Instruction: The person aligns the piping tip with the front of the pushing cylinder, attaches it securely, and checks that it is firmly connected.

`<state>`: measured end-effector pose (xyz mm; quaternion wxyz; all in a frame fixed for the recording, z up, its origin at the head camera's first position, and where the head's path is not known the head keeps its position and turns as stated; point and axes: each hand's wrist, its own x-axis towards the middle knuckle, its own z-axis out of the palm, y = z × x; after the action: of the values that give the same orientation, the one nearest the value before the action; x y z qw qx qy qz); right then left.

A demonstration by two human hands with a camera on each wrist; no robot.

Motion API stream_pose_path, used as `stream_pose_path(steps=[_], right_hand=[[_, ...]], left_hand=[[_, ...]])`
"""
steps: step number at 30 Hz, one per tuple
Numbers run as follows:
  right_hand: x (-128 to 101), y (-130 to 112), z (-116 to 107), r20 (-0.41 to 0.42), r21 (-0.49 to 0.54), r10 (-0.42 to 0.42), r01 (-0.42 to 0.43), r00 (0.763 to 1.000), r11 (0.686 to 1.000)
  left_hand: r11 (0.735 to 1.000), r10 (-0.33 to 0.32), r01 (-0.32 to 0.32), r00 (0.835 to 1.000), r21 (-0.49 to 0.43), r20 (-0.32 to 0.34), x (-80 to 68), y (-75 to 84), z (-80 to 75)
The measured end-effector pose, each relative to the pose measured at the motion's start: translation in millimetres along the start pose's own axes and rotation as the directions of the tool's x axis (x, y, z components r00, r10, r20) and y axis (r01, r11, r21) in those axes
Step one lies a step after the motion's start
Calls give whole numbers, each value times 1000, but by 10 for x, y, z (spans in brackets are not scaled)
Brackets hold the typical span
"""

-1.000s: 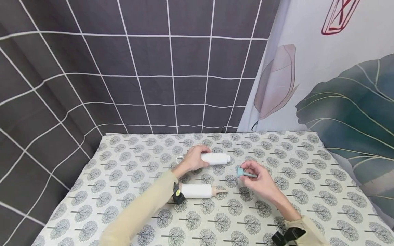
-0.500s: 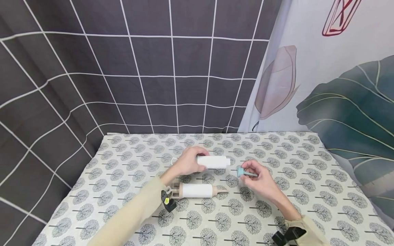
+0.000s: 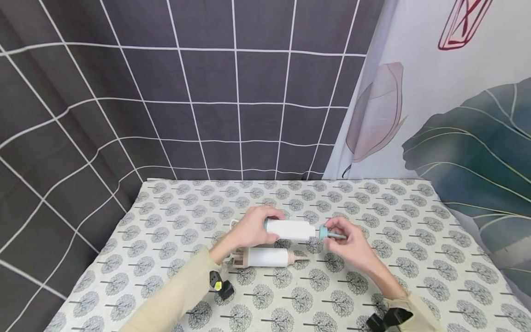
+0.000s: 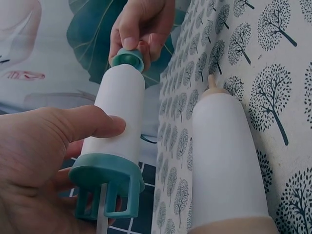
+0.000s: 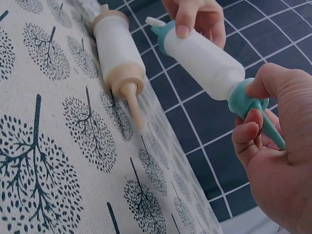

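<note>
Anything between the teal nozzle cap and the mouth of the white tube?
Nothing visible. The right hand pinches the teal nozzle cap, already seated against the end of the white tube that the left hand grips. The beige-capped tube lies on the tablecloth, nearer the person.

Bright, even light; edges bowed
</note>
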<state>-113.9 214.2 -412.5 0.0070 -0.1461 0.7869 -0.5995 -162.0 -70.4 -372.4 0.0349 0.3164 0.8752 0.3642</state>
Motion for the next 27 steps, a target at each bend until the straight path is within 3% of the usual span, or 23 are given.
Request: stream_pose_path(steps=[18,27], right_hand=[[45,-13,94,38,-5,-45,45,998,999],[44,-45,129,43,-7,-24,24,999,1000]], left_hand=[[1000,8,-8,1000,-10,15,-85,66,-13],[999,44,-44,999,16,13,-102,79,-9]])
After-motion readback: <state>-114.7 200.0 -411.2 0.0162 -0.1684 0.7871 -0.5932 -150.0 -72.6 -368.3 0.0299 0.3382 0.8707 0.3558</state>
